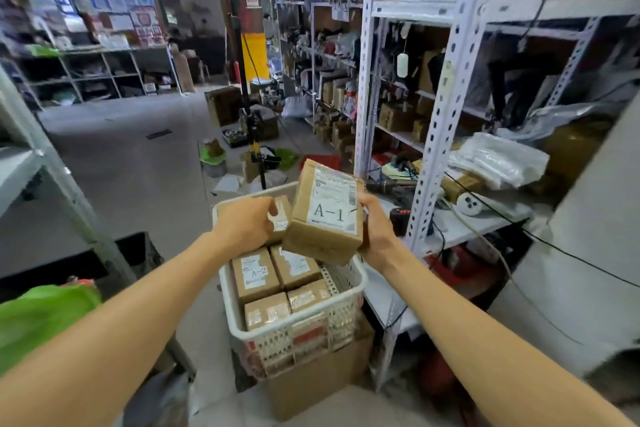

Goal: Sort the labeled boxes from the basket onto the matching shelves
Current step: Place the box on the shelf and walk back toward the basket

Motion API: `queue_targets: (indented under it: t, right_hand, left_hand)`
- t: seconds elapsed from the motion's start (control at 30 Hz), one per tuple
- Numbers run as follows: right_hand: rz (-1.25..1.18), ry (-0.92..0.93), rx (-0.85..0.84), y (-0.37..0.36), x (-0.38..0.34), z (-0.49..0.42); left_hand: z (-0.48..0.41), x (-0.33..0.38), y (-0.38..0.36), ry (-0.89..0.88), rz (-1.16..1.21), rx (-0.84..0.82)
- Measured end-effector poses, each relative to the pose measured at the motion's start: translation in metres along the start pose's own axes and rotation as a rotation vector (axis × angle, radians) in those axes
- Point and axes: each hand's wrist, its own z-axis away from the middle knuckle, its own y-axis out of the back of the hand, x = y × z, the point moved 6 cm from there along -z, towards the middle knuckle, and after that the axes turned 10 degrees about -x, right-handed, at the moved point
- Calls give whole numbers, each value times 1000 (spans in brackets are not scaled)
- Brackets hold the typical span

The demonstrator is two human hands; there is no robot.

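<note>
Both arms reach out over the basket (294, 322). The right hand (375, 229) grips the tilted A-1 box (329, 218). The left hand (244, 224) grips a second box (283, 218) beside it.

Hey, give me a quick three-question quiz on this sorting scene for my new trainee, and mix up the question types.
1. Multiple choice: what code is written on the labeled box held up by the right hand? A) A-1 B) B-3 C) C-2
2. True or false: the left hand is empty.
3. Fill in: the white basket stands on top of a ____.

Key
1. A
2. False: it grips a smaller box over the basket.
3. cardboard box
</note>
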Motion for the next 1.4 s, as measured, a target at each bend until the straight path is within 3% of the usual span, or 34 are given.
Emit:
queue_targets:
  t: [0.23,0.37,0.6,0.83,1.07,1.4]
  right_hand:
    - [543,255,143,39,-53,89]
    - [621,343,175,74,-82,158]
    - [593,455,510,176,-140,306]
    - [716,492,983,241,-181,488]
    - [816,427,1444,227,-173,637]
    - [784,405,1956,147,-152,746]
  left_hand:
    - [37,44,-22,-66,-33,-21]
    - [36,115,-33,-195,-72,-41]
    - [38,293,-40,-535,-26,-119]
    - [96,502,-37,-982,33,-130]
    - [188,651,-48,-1378,40,-183]
    - [306,733,-43,-1839,54,-239]
